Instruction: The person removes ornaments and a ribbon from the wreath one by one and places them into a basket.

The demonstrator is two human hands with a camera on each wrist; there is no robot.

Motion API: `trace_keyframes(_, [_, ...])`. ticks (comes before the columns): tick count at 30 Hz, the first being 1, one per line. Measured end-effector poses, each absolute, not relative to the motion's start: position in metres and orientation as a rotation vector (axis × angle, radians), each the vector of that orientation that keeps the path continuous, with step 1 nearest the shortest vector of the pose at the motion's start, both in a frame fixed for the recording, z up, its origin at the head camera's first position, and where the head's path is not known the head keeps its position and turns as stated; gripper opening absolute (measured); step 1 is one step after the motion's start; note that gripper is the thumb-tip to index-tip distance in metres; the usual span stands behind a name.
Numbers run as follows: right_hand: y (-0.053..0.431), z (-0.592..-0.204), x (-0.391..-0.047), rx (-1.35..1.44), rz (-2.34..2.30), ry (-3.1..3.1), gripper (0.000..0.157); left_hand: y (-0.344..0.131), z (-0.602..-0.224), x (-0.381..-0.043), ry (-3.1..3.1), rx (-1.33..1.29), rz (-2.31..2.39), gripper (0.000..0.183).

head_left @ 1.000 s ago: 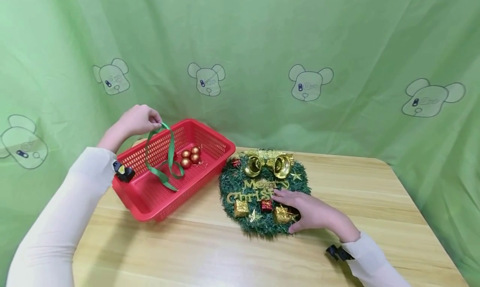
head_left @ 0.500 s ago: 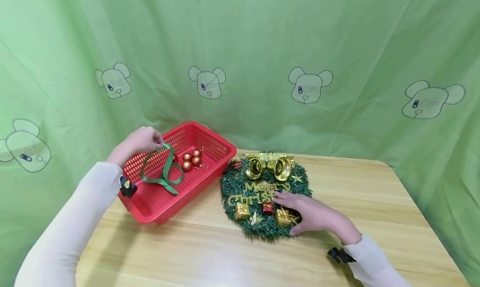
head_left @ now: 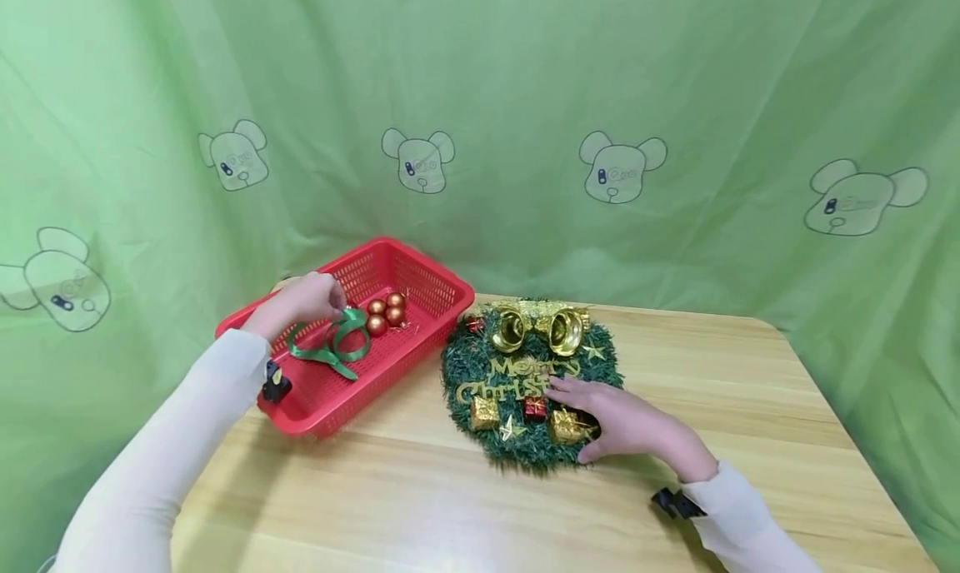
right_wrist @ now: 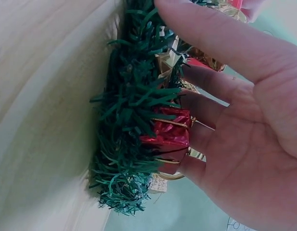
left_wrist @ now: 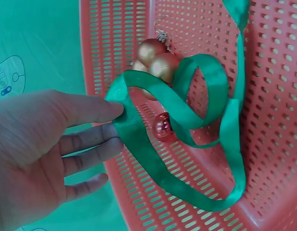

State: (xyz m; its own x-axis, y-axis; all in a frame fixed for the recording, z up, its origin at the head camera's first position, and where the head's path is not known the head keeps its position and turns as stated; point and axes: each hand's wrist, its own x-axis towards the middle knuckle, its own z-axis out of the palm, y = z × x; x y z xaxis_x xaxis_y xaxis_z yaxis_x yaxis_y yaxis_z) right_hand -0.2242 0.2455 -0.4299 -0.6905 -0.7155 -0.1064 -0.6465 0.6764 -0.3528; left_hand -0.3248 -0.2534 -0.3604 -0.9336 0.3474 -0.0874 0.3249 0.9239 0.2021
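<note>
In the left wrist view, my left hand (head_left: 309, 300) pinches a loop of green ribbon (left_wrist: 152, 166) between thumb and forefinger, other fingers extended. The ribbon hangs in loose curls inside a red perforated basket (head_left: 423, 277). Several gold ball ornaments (head_left: 376, 326) and a shiny red ball (left_wrist: 162, 126) lie in the basket. On the right, a green tinsel wreath (head_left: 463, 365) lies flat on the table, with my right hand (head_left: 626, 423) resting spread over its lower right edge. In the right wrist view, a red gift-box ornament (right_wrist: 171, 132) is near the fingers.
The wreath carries gold bells (head_left: 565, 331), gold "Merry Christmas" lettering (head_left: 491, 394), stars and gold gift boxes (head_left: 484, 413). A green curtain (head_left: 510, 73) with printed bear heads hangs behind the wooden table (head_left: 420, 506).
My left hand has come down and to the right, lowering the ribbon, which now bunches in the basket near the gold balls. My right hand stays on the wreath.
</note>
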Motion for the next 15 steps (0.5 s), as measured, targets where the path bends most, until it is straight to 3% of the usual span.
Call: trace_keyframes(15, [0.247, -0.433, -0.225, -1.089, -0.432, 2.651, 0.100, -0.249, -0.379, -0.324, 2.998, 0.639, 0.266, 0.006])
